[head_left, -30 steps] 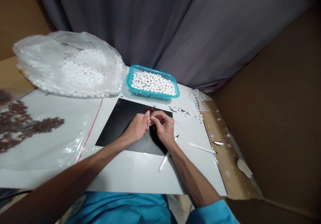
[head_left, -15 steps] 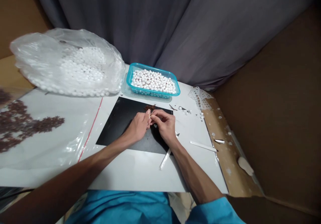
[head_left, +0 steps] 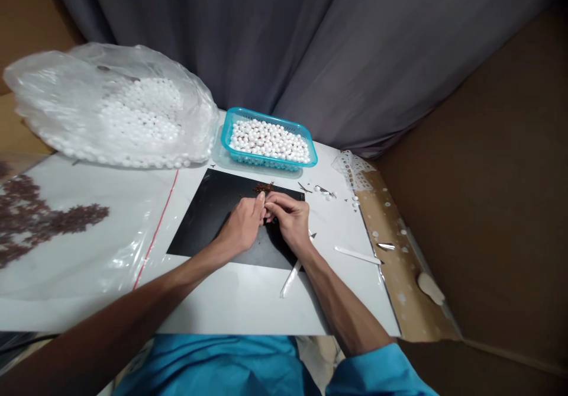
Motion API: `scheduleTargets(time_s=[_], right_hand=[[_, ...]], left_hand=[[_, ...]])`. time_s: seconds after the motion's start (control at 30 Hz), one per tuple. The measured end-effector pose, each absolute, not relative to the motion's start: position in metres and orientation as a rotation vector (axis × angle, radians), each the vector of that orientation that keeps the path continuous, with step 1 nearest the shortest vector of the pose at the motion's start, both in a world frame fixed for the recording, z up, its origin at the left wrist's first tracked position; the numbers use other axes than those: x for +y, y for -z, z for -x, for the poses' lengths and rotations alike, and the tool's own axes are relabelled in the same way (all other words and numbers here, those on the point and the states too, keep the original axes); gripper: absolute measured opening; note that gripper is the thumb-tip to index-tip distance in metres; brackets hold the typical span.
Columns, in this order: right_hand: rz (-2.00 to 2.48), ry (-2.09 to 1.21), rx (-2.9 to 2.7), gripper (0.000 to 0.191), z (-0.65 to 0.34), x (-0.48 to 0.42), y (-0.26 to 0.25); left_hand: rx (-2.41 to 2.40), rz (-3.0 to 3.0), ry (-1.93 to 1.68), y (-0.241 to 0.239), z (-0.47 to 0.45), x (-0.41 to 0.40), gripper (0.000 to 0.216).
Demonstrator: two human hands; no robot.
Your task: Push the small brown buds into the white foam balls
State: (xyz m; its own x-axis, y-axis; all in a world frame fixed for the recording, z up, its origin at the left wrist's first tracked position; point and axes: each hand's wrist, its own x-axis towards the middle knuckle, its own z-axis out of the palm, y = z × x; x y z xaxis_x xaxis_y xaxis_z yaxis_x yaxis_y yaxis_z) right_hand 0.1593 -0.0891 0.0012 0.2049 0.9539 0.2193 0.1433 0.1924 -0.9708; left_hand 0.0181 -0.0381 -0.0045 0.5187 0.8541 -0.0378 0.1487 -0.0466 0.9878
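My left hand (head_left: pixel 242 223) and my right hand (head_left: pixel 290 218) meet fingertip to fingertip above a black mat (head_left: pixel 195 224). Both are closed in a pinch. Whatever sits between the fingers is tiny and mostly covered by them, so I cannot make it out. Just beyond my fingertips, a small heap of dark brown star-shaped bits (head_left: pixel 263 187) lies on the mat. A white-handled craft knife (head_left: pixel 291 279) rests partly beneath my right wrist.
Behind the mat stands a blue plastic basket (head_left: pixel 270 160) of white beads. A large clear bag (head_left: pixel 195 97) of white beads lies back left, a zip bag (head_left: pixel 133 230) with brown pieces at left. Another white-handled knife (head_left: pixel 357 255) and white lace (head_left: pixel 354 170) lie right.
The whole view has shifted slightly, with the table's things sitting a little further left and up. My hands keep the same pinch, with only slight finger movement.
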Motion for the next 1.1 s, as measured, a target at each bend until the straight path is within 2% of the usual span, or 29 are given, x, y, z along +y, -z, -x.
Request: scheduleTargets(time_s=[0.4, 0.6, 1.1], right_hand=[[1.271, -0.74, -1.299, 0.035, -0.157, -0.089, -0.003], [1.256, -0.637, -1.265, 0.016, -0.16, -0.087, -0.008], [1.206, -0.556, -1.248, 0.01, -0.159, -0.09, -0.012]], left_hand=[[0.919, -1.369, -0.689, 0.004, -0.022, -0.038, 0.059], [0.813, -1.037, -0.575, -0.011, -0.02, -0.036, 0.059], [0.731, -1.049, -0.536, -0.007, -0.017, -0.034, 0.062]])
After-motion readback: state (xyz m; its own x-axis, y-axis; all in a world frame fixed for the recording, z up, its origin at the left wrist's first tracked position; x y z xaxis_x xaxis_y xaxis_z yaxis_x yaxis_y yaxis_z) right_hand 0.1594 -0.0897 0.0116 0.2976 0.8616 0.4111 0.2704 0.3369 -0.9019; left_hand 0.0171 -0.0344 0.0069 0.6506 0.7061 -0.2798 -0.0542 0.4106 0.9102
